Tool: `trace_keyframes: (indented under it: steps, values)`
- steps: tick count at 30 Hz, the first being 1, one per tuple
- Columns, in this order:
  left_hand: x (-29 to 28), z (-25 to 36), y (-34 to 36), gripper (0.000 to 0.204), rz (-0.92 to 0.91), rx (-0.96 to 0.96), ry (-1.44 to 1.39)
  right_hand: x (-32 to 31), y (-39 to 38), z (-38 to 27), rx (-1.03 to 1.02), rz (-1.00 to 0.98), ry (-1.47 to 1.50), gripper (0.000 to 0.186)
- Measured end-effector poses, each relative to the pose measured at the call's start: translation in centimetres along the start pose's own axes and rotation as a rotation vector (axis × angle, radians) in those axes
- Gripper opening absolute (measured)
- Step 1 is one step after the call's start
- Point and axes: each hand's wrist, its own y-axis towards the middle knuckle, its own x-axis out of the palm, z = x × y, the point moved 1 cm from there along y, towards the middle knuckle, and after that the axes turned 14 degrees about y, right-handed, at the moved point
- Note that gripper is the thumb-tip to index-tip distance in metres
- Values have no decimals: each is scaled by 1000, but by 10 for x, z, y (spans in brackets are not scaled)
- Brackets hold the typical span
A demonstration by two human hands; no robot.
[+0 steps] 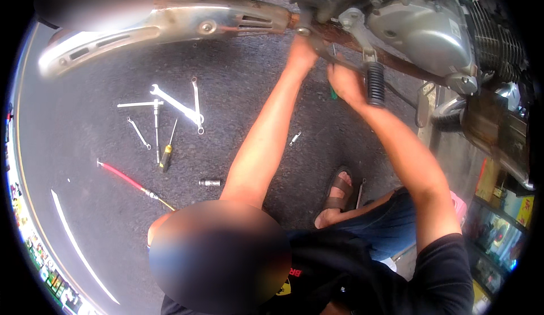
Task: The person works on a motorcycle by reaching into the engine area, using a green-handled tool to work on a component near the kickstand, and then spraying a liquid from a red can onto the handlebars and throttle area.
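Note:
My left hand point(302, 54) reaches up under the motorcycle to a dark metal linkage point(317, 46), where its fingertips are hidden. To its right, my right hand point(345, 81) is closed around a green-handled tool point(333, 93) with a thin shaft, probably a screwdriver, held near the linkage. A black rubber footpeg point(375, 85) hangs just right of that hand. Above are a rusty silver exhaust shield point(170, 23) and a silver engine cover point(419, 34).
On the asphalt point(243, 94) lie several wrenches point(180, 108), a T-handle socket wrench point(156, 131), a yellow-black screwdriver point(166, 156), a red grease-gun-like tool point(122, 176), a socket point(209, 183) and a spring point(294, 137). A sandalled foot point(337, 196) is below; a glass case point(493, 230) stands right.

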Motion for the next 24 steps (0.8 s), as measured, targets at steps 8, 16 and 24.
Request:
trace_keyframes:
  steps: [8,16,24]
  values:
    - [3,21,-4,38,60,214,112,-24,-8,-12,-11,-24,-71,32]
    - [6,10,15,45,-313,23,-87,-30,-9,-25,1,-35,-101,30]
    - [6,-2,15,16,-107,291,405,5,5,-4,-202,102,-100,29]
